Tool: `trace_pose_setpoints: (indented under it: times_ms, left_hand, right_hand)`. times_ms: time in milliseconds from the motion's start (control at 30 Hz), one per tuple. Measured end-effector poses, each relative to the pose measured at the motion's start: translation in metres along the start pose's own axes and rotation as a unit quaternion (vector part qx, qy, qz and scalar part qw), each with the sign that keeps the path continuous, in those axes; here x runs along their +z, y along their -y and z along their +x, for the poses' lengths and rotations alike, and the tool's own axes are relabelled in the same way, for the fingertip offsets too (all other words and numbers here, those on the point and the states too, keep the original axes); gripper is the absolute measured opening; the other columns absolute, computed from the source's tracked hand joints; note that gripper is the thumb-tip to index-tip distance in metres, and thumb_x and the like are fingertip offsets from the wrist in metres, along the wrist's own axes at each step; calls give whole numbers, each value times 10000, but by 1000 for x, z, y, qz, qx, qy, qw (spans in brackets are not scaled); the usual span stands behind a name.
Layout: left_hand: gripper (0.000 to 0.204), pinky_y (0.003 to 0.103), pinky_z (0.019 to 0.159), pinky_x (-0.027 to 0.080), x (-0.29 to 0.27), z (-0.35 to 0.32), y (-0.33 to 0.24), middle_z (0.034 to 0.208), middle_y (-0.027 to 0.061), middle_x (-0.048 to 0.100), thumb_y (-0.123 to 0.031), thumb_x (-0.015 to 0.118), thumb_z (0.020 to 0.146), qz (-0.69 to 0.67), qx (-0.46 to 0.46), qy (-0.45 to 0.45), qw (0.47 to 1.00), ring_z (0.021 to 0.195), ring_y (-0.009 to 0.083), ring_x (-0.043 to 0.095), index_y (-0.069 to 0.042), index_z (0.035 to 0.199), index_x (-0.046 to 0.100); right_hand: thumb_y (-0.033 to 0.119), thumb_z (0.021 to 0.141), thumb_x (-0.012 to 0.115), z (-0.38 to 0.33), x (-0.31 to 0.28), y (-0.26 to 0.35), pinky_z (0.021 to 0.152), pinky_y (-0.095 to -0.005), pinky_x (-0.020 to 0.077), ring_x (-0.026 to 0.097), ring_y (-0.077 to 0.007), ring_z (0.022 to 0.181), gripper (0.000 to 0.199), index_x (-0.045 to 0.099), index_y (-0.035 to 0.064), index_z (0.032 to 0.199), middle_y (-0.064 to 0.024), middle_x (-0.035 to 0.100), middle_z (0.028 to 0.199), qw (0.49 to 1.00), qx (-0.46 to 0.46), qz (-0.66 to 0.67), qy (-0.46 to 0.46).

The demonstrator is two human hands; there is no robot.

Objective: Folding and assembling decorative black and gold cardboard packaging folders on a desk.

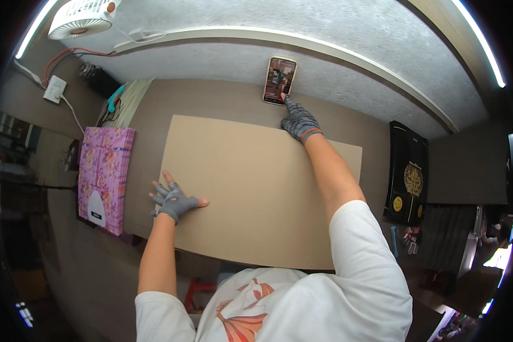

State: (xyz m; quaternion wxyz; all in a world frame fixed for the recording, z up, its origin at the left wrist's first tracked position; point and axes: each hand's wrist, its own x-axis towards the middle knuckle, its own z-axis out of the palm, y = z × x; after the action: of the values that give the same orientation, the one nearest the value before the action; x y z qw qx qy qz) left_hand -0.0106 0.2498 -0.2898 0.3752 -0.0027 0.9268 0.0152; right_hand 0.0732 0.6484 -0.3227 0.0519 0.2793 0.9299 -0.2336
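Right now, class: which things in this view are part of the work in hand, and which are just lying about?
In hand:
- cardboard sheet, under the left hand
- phone, touched by the right hand

Lying about:
- pink patterned box
- white fan
- black bag
- white power strip

**Gloved Hands at a Cardboard Sheet**

A large cardboard sheet point(256, 188) is pressed flat by the gloved left hand point(174, 200) near its left edge, while a lit phone point(280, 80) propped at the far wall is touched by the right hand point(300, 122).
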Motion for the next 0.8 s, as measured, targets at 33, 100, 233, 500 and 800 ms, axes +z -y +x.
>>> trace_pose_setpoints:
  times_ms: [33, 100, 233, 500, 800]
  left_hand:
    - [1577, 784, 1053, 58, 1, 1, 1, 1581, 264, -263, -640, 870, 518, 1, 1, -1, 1000, 1439, 543, -200, -223, 1527, -268]
    - [1590, 782, 1055, 49, 3, 5, 4, 1581, 263, -264, -642, 876, 507, -2, -1, -6, 1000, 1438, 542, -203, -228, 1524, -274]
    - [1595, 779, 1059, 44, 3, 5, 4, 1582, 262, -264, -649, 875, 501, -12, 3, -8, 1000, 1437, 542, -206, -233, 1523, -276]
    - [1599, 772, 1065, 46, 4, 6, 6, 1584, 265, -255, -649, 877, 493, -8, 0, -8, 1000, 1438, 547, -194, -234, 1525, -272]
    - [1603, 772, 1065, 52, 6, 9, 9, 1585, 269, -247, -630, 885, 485, -18, 11, -11, 1000, 1437, 550, -193, -230, 1528, -265]
  right_hand:
    - [264, 845, 644, 0, -2, 1, 1110, -433, 399, 493, -382, 1303, 892, 140, 314, 1579, -250, 461, 1427, 1000, -2, 3, 7]
    - [262, 844, 649, 2, 0, 1, 1112, -433, 399, 490, -383, 1306, 891, 146, 315, 1578, -250, 455, 1434, 1000, -3, -3, 7]
    - [214, 832, 678, -1, 0, 1, 1127, -420, 377, 486, -398, 1300, 898, 181, 295, 1575, -255, 473, 1413, 1000, -4, 2, -6]
    - [231, 851, 649, -6, -2, 3, 1120, -406, 381, 481, -377, 1314, 854, 198, 292, 1573, -228, 476, 1436, 1000, -6, 22, -15]
    - [274, 859, 639, -2, 2, 0, 1118, -414, 387, 485, -349, 1314, 813, 235, 231, 1563, -206, 462, 1461, 1000, -14, 10, -23]
